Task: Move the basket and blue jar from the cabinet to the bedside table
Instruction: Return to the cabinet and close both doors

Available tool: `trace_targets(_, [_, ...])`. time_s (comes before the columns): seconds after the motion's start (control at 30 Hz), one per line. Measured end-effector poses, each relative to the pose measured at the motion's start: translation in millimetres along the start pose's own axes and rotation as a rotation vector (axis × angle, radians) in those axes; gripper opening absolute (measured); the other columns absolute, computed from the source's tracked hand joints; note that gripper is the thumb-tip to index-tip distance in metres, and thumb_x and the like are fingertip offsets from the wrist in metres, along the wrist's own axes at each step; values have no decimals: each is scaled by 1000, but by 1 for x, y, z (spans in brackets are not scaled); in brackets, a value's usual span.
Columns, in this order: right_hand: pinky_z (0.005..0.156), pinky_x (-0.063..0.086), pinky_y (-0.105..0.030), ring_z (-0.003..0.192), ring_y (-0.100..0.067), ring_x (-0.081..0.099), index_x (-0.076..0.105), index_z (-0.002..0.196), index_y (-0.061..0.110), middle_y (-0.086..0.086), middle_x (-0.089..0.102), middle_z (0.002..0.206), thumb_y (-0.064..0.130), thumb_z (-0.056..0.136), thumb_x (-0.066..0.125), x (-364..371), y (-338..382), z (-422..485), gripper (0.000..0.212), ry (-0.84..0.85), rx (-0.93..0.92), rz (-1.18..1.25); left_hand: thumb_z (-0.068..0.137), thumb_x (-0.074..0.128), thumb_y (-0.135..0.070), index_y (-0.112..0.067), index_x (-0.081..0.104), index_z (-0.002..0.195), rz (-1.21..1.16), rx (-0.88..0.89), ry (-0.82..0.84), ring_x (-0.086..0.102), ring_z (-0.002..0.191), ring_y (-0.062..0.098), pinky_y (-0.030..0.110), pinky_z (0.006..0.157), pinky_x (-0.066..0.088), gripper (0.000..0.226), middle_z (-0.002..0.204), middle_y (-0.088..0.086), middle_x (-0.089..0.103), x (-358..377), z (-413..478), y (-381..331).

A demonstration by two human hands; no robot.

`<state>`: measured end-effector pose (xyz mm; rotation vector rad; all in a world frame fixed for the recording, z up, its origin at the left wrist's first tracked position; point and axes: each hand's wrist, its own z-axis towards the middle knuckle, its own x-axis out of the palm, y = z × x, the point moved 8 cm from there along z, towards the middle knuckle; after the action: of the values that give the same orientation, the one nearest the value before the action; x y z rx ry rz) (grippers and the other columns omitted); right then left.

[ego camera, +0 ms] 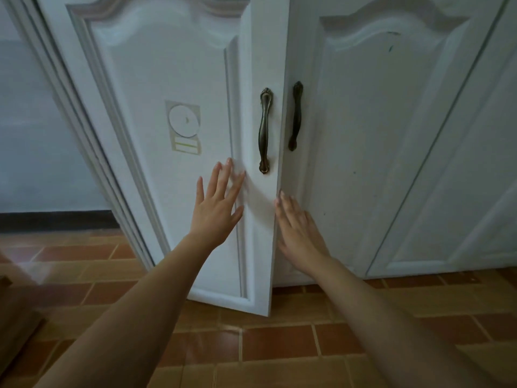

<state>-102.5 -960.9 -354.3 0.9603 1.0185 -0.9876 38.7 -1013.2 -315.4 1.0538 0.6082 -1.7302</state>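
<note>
We're inside a home here: a white panelled cabinet (363,135) with ornate bronze door handles (265,130) standing on a terracotta tiled floor (279,345) beside a pale wall (33,135).

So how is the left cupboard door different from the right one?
The left door stands ajar, its bottom corner sticking out over the tiled floor; the right door sits shut and flat. The left door has a pale sticker with a circle on it; the right door has none, only a few small marks. Both are white, and each has a dark metal handle.
</note>
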Motion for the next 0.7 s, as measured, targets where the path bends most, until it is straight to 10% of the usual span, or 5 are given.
trace_targets(0.7, [113, -10, -40, 132, -20, -32, -28, 136, 10, -3, -38, 143, 3, 89, 36, 0, -42, 72, 80, -57, -81, -294, 84, 60, -34, -20, 1, 147, 145, -170, -87, -11, 140, 28, 58, 109, 3, 87, 153, 11, -11, 38, 55, -6])
